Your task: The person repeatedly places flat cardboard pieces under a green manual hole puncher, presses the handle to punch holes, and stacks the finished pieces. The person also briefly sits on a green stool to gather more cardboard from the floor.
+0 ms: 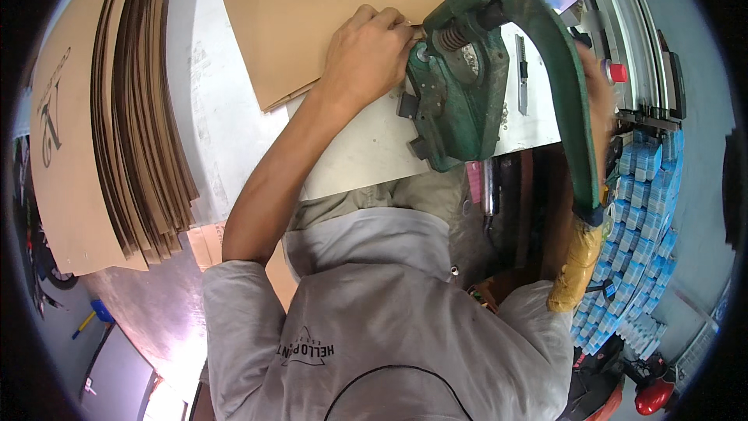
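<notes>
One kraft paper bag (269, 43), edge pinched by left hand (365, 56) at green eyelet press (460, 121), apparently in process; right hand (598, 97) blurred, grip indeterminate; bag stack (144, 125) finished or pending: unclear.

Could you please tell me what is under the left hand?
Under the left hand is brown printed paper, visible to its left and beyond it. The part directly beneath the hand is covered and cannot be seen.
</notes>
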`<action>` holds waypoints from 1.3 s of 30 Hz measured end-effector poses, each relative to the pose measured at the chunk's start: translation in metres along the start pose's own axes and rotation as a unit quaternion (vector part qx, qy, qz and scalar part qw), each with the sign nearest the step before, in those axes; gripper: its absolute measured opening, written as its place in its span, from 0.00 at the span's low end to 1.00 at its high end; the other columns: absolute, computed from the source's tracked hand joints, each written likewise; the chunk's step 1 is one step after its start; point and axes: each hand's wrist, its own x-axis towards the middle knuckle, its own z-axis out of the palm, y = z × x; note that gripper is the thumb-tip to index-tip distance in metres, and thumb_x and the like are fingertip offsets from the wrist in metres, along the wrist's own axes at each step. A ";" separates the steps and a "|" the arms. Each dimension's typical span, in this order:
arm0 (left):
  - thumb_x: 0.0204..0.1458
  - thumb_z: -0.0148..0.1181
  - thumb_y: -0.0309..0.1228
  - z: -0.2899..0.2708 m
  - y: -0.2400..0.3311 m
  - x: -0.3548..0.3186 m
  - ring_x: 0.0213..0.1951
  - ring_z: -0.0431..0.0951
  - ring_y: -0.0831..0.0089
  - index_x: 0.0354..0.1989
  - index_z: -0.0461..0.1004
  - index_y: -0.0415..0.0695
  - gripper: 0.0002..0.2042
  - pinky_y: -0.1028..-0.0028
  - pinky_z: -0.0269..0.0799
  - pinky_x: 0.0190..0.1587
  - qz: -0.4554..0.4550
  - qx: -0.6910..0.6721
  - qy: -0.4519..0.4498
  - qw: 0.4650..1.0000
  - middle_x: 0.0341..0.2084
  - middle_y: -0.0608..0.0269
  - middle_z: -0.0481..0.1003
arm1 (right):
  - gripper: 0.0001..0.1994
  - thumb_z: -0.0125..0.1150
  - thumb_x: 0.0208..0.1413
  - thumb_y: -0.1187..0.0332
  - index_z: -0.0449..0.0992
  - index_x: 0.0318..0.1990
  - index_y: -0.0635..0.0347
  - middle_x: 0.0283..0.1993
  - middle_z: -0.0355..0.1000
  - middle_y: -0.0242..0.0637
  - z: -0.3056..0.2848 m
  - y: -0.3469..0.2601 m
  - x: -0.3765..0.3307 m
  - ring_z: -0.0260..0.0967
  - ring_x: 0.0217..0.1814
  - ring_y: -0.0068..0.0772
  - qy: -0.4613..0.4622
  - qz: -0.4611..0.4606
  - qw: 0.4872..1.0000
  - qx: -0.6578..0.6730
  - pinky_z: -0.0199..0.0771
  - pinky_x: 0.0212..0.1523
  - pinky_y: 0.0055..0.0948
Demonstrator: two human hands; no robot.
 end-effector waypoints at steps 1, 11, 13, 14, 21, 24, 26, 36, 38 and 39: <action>0.54 0.67 0.31 0.000 -0.003 -0.003 0.52 0.77 0.54 0.45 0.84 0.40 0.13 0.62 0.75 0.55 0.001 0.022 0.009 1.000 0.52 0.54 0.79 | 0.12 0.63 0.67 0.68 0.80 0.54 0.63 0.46 0.80 0.39 0.017 0.056 0.013 0.77 0.52 0.30 -0.087 -0.034 0.996 -0.005 0.74 0.57 0.28; 0.59 0.65 0.38 -0.042 0.000 -0.079 0.71 0.60 0.39 0.62 0.78 0.50 0.22 0.48 0.60 0.71 0.002 0.147 -0.073 0.986 0.70 0.43 0.63 | 0.12 0.68 0.58 0.69 0.82 0.45 0.69 0.37 0.80 0.43 0.064 0.114 0.022 0.77 0.37 0.29 -0.066 -0.014 0.988 -0.141 0.75 0.42 0.30; 0.60 0.65 0.39 -0.056 -0.004 -0.092 0.71 0.59 0.34 0.64 0.77 0.52 0.23 0.46 0.58 0.71 -0.039 0.178 -0.090 0.979 0.71 0.41 0.63 | 0.12 0.68 0.57 0.70 0.82 0.44 0.69 0.37 0.79 0.44 0.065 0.110 0.021 0.77 0.37 0.34 -0.070 -0.024 0.984 -0.162 0.75 0.42 0.32; 0.60 0.64 0.38 -0.057 -0.009 -0.095 0.69 0.62 0.35 0.63 0.77 0.52 0.22 0.46 0.60 0.71 -0.033 0.184 -0.085 0.979 0.69 0.41 0.65 | 0.12 0.69 0.55 0.71 0.81 0.44 0.69 0.37 0.79 0.45 0.069 0.118 0.019 0.77 0.37 0.36 -0.054 -0.065 0.981 -0.173 0.75 0.42 0.32; 0.52 0.61 0.20 -0.050 -0.032 -0.077 0.54 0.80 0.50 0.62 0.78 0.54 0.26 0.57 0.77 0.58 -0.023 0.138 -0.001 0.990 0.54 0.51 0.80 | 0.11 0.69 0.58 0.72 0.81 0.45 0.68 0.40 0.81 0.38 0.086 0.088 0.017 0.75 0.40 0.28 -0.085 -0.028 0.995 0.049 0.75 0.45 0.29; 0.45 0.61 0.17 -0.042 -0.033 -0.064 0.50 0.82 0.55 0.62 0.78 0.52 0.31 0.60 0.79 0.52 -0.015 0.097 0.036 0.994 0.50 0.52 0.81 | 0.13 0.69 0.61 0.71 0.80 0.50 0.66 0.44 0.79 0.32 0.099 0.060 0.013 0.74 0.44 0.24 -0.122 -0.037 0.984 0.123 0.74 0.48 0.28; 0.41 0.61 0.17 -0.034 -0.034 -0.058 0.47 0.82 0.56 0.61 0.79 0.51 0.32 0.60 0.80 0.49 -0.008 0.077 0.058 0.995 0.49 0.51 0.82 | 0.14 0.68 0.59 0.74 0.79 0.52 0.64 0.46 0.79 0.33 0.107 0.050 0.018 0.74 0.46 0.24 -0.144 -0.049 0.976 0.153 0.75 0.52 0.29; 0.47 0.57 0.14 -0.029 -0.029 -0.053 0.45 0.84 0.56 0.58 0.81 0.51 0.28 0.60 0.82 0.47 -0.036 0.049 0.061 0.996 0.47 0.52 0.83 | 0.11 0.64 0.61 0.74 0.79 0.50 0.66 0.44 0.80 0.34 0.130 0.080 0.019 0.74 0.41 0.22 -0.170 0.029 0.962 0.210 0.79 0.43 0.27; 0.48 0.57 0.14 -0.028 -0.029 -0.051 0.45 0.84 0.55 0.57 0.81 0.50 0.27 0.60 0.82 0.47 -0.034 0.043 0.063 0.996 0.47 0.53 0.83 | 0.11 0.63 0.62 0.73 0.79 0.51 0.65 0.44 0.80 0.35 0.130 0.084 0.026 0.75 0.40 0.21 -0.159 0.000 0.977 0.142 0.79 0.43 0.27; 0.48 0.57 0.14 -0.028 -0.029 -0.050 0.45 0.84 0.56 0.57 0.81 0.50 0.27 0.60 0.81 0.47 -0.030 0.039 0.069 0.996 0.47 0.53 0.83 | 0.11 0.63 0.62 0.73 0.80 0.50 0.65 0.45 0.80 0.35 0.127 0.092 0.029 0.76 0.41 0.22 -0.155 -0.013 0.977 0.148 0.80 0.42 0.27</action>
